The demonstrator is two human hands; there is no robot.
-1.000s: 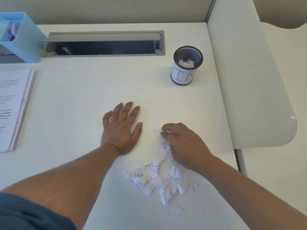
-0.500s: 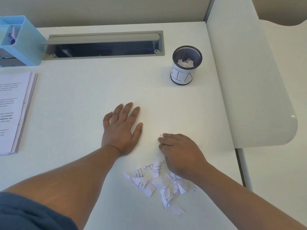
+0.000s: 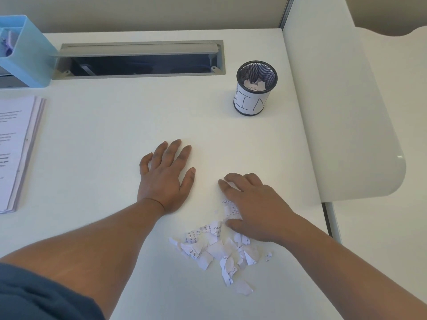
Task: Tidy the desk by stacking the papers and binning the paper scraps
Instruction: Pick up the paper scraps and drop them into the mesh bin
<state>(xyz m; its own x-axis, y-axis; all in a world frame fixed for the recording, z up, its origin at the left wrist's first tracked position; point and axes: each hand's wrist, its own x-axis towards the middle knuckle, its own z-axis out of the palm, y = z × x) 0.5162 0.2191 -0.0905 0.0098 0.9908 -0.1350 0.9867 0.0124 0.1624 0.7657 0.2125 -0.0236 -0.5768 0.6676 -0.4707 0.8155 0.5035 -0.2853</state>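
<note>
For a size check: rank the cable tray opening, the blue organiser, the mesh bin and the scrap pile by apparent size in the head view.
1. cable tray opening
2. scrap pile
3. blue organiser, cropped by the frame edge, so unsure against the pile
4. mesh bin

White desk with open grey cable tray near its back edge, beige wall behind, white rounded divider panel on right, blue organizer far left, soft even light.

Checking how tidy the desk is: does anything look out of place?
Yes. Torn paper scraps lie scattered loose on the desk under and beside the right hand, not in the mesh bin, which holds only a few.
</note>
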